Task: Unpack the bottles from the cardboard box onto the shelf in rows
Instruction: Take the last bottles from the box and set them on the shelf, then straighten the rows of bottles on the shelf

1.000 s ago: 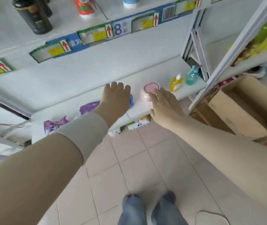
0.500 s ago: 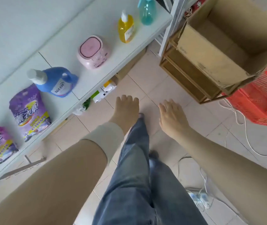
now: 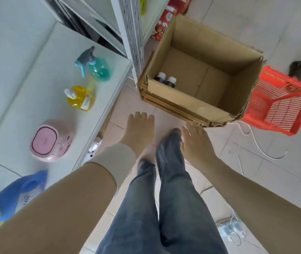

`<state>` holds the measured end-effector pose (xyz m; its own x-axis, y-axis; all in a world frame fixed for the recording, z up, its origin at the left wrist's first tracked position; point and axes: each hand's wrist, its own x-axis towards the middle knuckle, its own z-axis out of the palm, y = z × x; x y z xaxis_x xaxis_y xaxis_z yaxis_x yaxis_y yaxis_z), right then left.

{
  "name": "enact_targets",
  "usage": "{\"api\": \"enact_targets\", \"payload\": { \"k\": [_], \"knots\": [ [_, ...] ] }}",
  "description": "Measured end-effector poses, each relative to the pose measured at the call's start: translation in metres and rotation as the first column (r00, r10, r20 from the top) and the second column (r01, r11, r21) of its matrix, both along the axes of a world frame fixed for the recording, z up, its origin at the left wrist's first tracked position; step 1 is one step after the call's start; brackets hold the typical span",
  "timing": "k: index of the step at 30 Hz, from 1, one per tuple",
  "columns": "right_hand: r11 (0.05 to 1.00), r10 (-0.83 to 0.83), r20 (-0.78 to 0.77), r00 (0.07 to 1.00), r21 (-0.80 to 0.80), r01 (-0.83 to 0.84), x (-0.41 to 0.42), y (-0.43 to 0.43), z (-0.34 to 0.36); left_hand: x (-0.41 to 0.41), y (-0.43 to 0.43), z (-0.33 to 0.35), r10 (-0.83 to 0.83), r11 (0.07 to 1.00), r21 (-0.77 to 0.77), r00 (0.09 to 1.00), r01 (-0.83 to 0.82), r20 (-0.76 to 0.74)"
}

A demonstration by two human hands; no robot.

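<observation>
Fingers [image 3: 193, 130] now nearer cardboard box [image 3: 175, 97]

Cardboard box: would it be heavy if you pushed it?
Probably light: the cardboard box holds only two small bottles in one corner. Its torn rim looks floppy, so the walls may bend. The bottles might topple.

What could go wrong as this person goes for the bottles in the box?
A loose white cable trails across the floor close to the cardboard box, a possible trip. The two bottles stand deep in the box's near corner, so the left hand or right hand, both empty, might drag on the torn rim and shift the box.
</observation>
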<state>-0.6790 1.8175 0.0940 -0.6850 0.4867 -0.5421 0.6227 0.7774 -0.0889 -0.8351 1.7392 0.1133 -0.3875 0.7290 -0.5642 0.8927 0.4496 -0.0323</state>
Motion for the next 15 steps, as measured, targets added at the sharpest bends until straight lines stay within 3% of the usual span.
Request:
{"api": "enact_targets", "payload": {
  "k": [9, 15],
  "knots": [
    [0.997, -0.042, -0.019, 0.999, -0.073, 0.041, -0.062, 0.131, -0.005, -0.051, 0.131, -0.005, -0.037, 0.998, 0.056, 0.998, 0.04, -0.054],
    [0.981, -0.11, 0.058, 0.992, -0.152, 0.118, -0.1, 0.18, -0.048, -0.085, 0.198, -0.055, -0.003, 1.0, 0.009, 0.998, 0.002, 0.066]
  ]
}}
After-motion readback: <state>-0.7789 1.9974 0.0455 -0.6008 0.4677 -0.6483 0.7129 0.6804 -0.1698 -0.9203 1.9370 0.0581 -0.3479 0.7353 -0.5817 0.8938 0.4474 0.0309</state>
